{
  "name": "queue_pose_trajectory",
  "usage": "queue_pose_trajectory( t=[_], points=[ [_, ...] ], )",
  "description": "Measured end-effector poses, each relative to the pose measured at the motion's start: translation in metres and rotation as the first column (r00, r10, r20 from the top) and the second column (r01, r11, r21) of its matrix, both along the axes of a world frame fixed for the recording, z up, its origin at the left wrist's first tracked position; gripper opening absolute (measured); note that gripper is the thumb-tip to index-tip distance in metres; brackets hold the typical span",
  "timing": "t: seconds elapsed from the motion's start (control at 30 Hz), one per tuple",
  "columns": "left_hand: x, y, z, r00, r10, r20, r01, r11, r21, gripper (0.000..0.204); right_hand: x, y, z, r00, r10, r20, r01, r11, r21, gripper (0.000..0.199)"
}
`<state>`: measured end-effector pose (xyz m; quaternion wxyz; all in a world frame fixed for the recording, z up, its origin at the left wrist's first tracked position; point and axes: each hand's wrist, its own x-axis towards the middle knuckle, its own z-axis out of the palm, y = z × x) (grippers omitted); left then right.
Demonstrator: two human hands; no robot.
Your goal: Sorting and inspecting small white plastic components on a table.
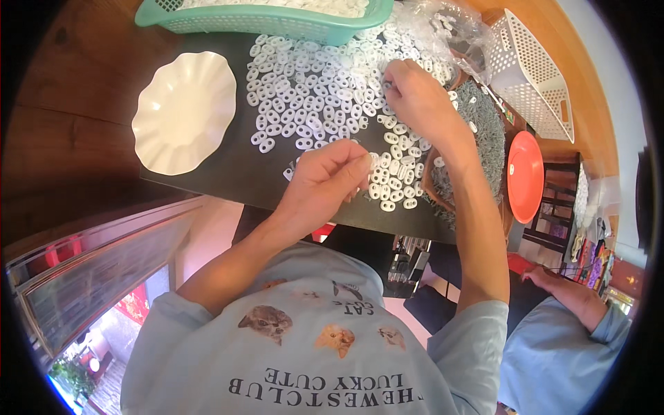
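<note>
Many small white oval pieces with two holes point(315, 104) lie spread over a dark tabletop point(238, 181). My left hand point(321, 176) is closed near the table's front edge, thumb pressed to the curled fingers. Whatever it pinches is hidden. Beside its fingertips sits a separate cluster of the white pieces point(395, 176). My right hand point(422, 93) reaches farther out over the spread, its fingers curled together and pointing down. A tiny dark bit shows at its fingertips, too small to name. To its right is a heap of small grey parts point(477, 149) in a brown-edged tray.
A green basket point(277, 26) of white pieces stands at the back. At the left is a white scalloped dish point(183, 114). Clear plastic bags point(449, 31), a white perforated basket point(529, 79) and a red oval plate point(526, 176) line the right. Another person point(567, 346) sits at lower right.
</note>
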<state>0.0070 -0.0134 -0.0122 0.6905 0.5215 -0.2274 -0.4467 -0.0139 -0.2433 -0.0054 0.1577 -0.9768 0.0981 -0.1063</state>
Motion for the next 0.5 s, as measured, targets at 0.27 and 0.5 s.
queue_pose_trajectory(
  t=[0.27, 0.5],
  points=[
    [0.002, 0.004, -0.001, 1.0, 0.0, 0.014, 0.001, 0.999, -0.053, 0.018, 0.001, -0.008, -0.002, 0.999, 0.037, -0.037, -0.035, 0.998, 0.044, 0.015],
    [-0.003, 0.001, -0.001, 1.0, 0.002, 0.007, -0.001, 0.986, -0.166, 0.019, -0.015, 0.028, 0.025, 0.979, -0.181, 0.095, 0.064, 0.713, 0.698, 0.01]
  ],
)
